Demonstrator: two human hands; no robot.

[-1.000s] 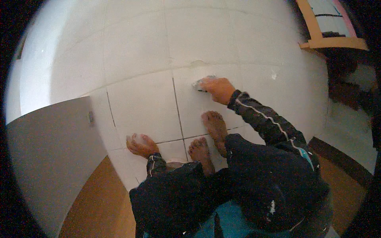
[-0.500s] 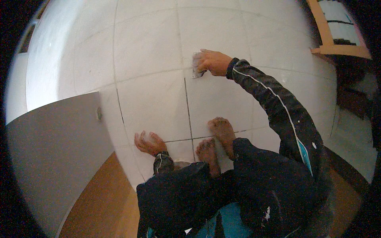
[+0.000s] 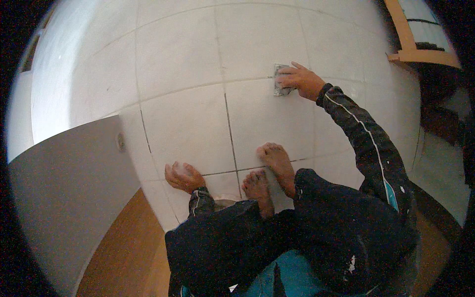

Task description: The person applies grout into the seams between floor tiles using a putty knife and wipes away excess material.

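My right hand (image 3: 303,81) reaches out over the white tiled floor (image 3: 183,123). Its fingers press a small grey rectangular pad (image 3: 281,79) flat on the tiles, at a joint running crosswise. Nearer to me on the left, my left hand (image 3: 184,177) is low over the floor with its fingers curled around a pale patch. Whether that is a lump of material or whitened skin I cannot make out. Between the hands runs a dark tile joint (image 3: 229,131); the joints farther off look pale and smeared.
My bare feet (image 3: 267,171) are on the tiles between my hands. A grey panel (image 3: 74,198) stands at the left, with wood-coloured flooring (image 3: 123,247) beside it. A light wooden frame (image 3: 408,39) is at the far right, with dark things under it.
My right hand has slid to the right along the crosswise joint with the grey pad. My left hand has stayed nearly in place.
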